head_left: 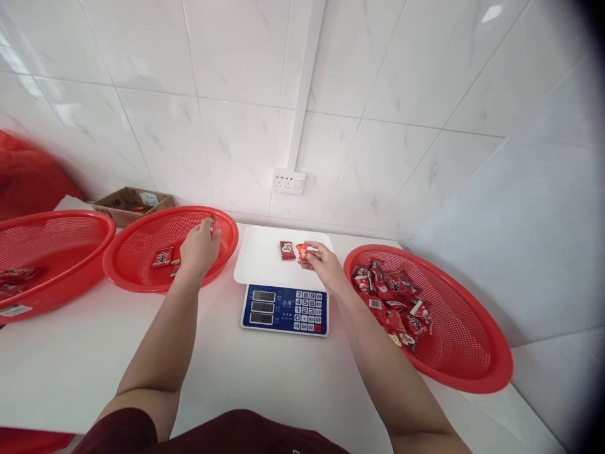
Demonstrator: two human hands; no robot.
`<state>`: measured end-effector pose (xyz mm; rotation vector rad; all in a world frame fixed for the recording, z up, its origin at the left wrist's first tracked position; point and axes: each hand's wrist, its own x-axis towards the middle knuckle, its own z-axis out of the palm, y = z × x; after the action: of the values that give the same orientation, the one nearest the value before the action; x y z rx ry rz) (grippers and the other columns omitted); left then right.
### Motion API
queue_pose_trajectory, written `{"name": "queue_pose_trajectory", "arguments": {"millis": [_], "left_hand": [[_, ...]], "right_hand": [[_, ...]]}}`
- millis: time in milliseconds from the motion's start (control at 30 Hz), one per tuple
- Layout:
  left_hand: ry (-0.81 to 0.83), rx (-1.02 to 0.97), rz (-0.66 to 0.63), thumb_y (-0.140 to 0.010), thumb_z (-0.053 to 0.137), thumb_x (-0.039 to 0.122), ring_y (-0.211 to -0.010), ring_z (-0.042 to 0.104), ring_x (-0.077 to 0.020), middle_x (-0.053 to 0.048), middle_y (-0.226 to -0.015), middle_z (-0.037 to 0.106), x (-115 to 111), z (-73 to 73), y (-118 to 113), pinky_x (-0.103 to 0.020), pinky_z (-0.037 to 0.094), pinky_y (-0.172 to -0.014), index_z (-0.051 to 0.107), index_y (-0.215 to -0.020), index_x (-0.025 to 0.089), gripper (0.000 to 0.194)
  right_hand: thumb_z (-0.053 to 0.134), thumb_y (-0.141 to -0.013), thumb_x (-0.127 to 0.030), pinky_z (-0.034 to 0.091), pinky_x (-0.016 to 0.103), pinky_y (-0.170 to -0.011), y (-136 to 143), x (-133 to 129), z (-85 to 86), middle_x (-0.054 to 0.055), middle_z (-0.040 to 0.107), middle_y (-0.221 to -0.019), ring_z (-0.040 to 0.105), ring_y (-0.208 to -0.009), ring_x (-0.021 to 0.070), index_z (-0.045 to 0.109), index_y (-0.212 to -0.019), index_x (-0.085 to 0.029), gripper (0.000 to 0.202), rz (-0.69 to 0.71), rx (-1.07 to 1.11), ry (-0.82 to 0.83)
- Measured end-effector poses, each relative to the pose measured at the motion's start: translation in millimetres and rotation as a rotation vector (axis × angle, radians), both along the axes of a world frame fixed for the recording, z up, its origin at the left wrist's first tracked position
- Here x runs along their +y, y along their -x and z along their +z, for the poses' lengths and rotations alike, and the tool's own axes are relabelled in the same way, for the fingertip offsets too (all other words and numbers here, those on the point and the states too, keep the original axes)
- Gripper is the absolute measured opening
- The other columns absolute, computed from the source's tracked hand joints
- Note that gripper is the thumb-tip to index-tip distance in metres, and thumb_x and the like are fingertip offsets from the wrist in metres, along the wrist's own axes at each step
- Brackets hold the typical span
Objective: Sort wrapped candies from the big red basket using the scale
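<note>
Over the white pan (pixel 258 255) of a blue-fronted digital scale (pixel 285 310), my right hand (pixel 325 265) pinches a small red wrapped snack packet (pixel 302 252) between thumb and fingers. A dark red packet (pixel 286 250) lies on the pan just left of it. My left hand (pixel 200 247) is inside the red mesh basket (pixel 135 243) left of the scale, its fingers closed near the far right wall. A small bit of something shows at its fingertips, too little to name. Below that hand, a red and white packet (pixel 163 257) and a smaller packet (pixel 175 267) rest in the basket.
A red basket (pixel 472 328) holding several red packets stands right of the scale. Another red basket (pixel 94 239) with packets is at far left. Behind the baskets sit an open cardboard box (pixel 123 200) and a red bag (pixel 33 173). A socket (pixel 289 181) is on the tiled wall.
</note>
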<state>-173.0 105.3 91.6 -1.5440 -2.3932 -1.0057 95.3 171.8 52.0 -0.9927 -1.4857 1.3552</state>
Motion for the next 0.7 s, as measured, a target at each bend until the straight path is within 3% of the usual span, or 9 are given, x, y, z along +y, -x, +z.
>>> {"name": "queue_pose_trajectory", "arguments": {"millis": [100, 233, 300, 400, 500, 600, 700], "left_hand": [[-0.009, 0.052, -0.165, -0.085, 0.045, 0.034, -0.117, 0.045, -0.0324, -0.015, -0.120, 0.056, -7, -4.4, -9, -0.045, 0.042, -0.089, 0.053, -0.115, 0.015, 0.036], [-0.034, -0.163, -0.662, -0.085, 0.047, 0.035, -0.090, 0.060, -0.0184, -0.006, -0.113, 0.060, -5, -26.2, -54, -0.028, 0.050, -0.074, 0.050, -0.121, 0.023, 0.038], [-0.056, -0.253, -0.750, -0.085, 0.047, 0.031, -0.078, 0.061, -0.0149, -0.004, -0.101, 0.064, -3, -36.2, -71, -0.026, 0.050, -0.068, 0.056, -0.113, 0.024, 0.030], [-0.131, -0.364, -0.690, -0.084, 0.048, 0.027, -0.071, 0.060, -0.0139, -0.003, -0.086, 0.066, -2, -42.8, -74, -0.025, 0.049, -0.065, 0.061, -0.094, 0.020, 0.018], [-0.185, -0.377, -0.590, -0.084, 0.048, 0.027, -0.073, 0.061, -0.0144, -0.003, -0.086, 0.067, -6, -39.7, -55, -0.025, 0.049, -0.066, 0.060, -0.086, 0.019, 0.015], [-0.190, -0.187, -0.381, -0.084, 0.047, 0.027, -0.082, 0.061, -0.0178, -0.005, -0.091, 0.066, -14, -32.8, -25, -0.029, 0.048, -0.075, 0.062, -0.087, 0.020, 0.016], [-0.151, -0.012, -0.125, -0.081, 0.050, 0.028, -0.092, 0.058, -0.0240, -0.010, -0.103, 0.059, -24, -30.5, 0, -0.034, 0.047, -0.076, 0.062, -0.098, 0.019, 0.023]], "right_hand": [[0.050, -0.082, -0.017, 0.054, 0.036, -0.081, 13, -7, 3.7, 0.004, 0.067, -0.091, 0.066, -0.075, 0.0136, 0.048, -0.116, -0.020, 0.035, 0.059, 0.056, 0.056], [0.053, -0.082, -0.019, 0.054, 0.034, -0.078, 31, -20, 7.4, 0.005, 0.067, -0.091, 0.066, -0.075, 0.0138, 0.046, -0.119, -0.019, 0.038, 0.236, 0.035, 0.065], [0.050, -0.085, -0.022, 0.054, 0.033, -0.077, 36, -22, 6.2, 0.006, 0.068, -0.091, 0.067, -0.077, 0.0141, 0.043, -0.122, -0.019, 0.038, 0.272, -0.087, -0.023], [0.043, -0.088, -0.023, 0.052, 0.034, -0.080, 34, -12, 1.0, 0.008, 0.067, -0.098, 0.065, -0.085, 0.0153, 0.044, -0.122, -0.018, 0.035, 0.155, -0.455, -0.277], [0.047, -0.085, -0.019, 0.041, 0.040, -0.095, 30, 5, -5.6, 0.009, 0.058, -0.118, 0.053, -0.110, 0.0207, 0.052, -0.117, -0.019, 0.033, 0.046, -0.673, -0.429], [0.055, -0.080, -0.020, 0.033, 0.042, -0.100, 33, 16, -11.0, 0.009, 0.048, -0.129, 0.042, -0.120, 0.0257, 0.060, -0.110, -0.021, 0.031, 0.054, -0.771, -0.480], [0.055, -0.080, -0.025, 0.038, 0.040, -0.093, 40, 18, -14.2, 0.009, 0.050, -0.123, 0.048, -0.111, 0.0258, 0.065, -0.097, -0.022, 0.020, 0.075, -0.852, -0.507]]}}
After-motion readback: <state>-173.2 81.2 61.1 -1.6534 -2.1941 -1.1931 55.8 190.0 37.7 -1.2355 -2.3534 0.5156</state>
